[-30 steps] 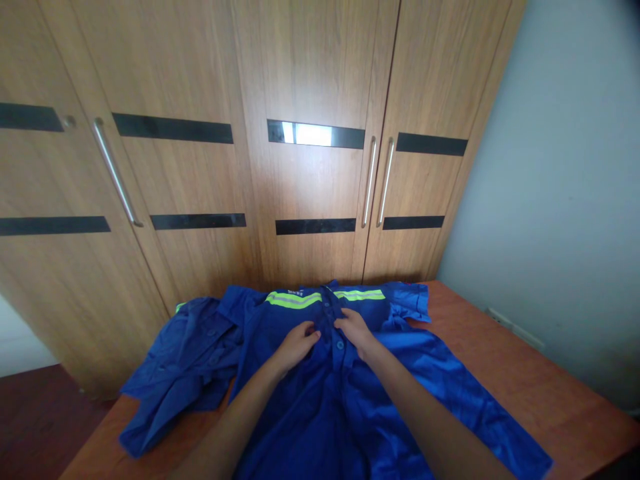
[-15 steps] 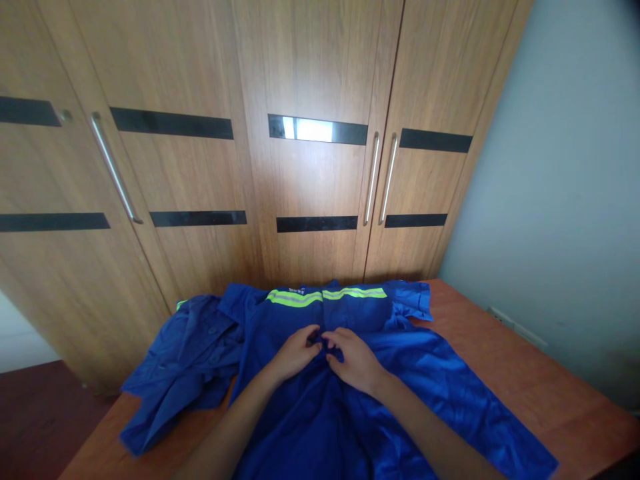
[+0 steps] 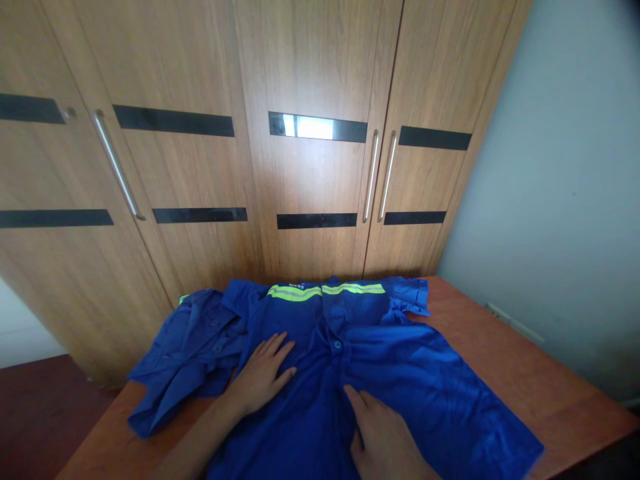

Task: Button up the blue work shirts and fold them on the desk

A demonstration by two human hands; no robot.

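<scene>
A blue work garment [image 3: 400, 373] with a yellow-green and grey reflective stripe across its upper part lies spread in front of me. One fastened-looking button [image 3: 337, 345] shows at its middle, above my hands. My left hand [image 3: 264, 375] rests open on the garment's left side, fingers spread out flat. Lower down, near the centre front, my right hand [image 3: 383, 430] touches the cloth. Its index finger points forward and its thumb is apart from it; the other fingers are partly hidden, and nothing shows in its grip.
Another crumpled blue garment [image 3: 187, 353] with buttons lies at the left. Both are on a reddish-brown wooden table [image 3: 505, 353]. A wooden wardrobe [image 3: 315, 180] with metal handles stands behind, and a pale wall [image 3: 560, 200] rises at the right.
Both hands were together at the garment's front, fingers at the button area. They have parted: the left moved left and flattened, the right came down toward me, and the button now shows.
</scene>
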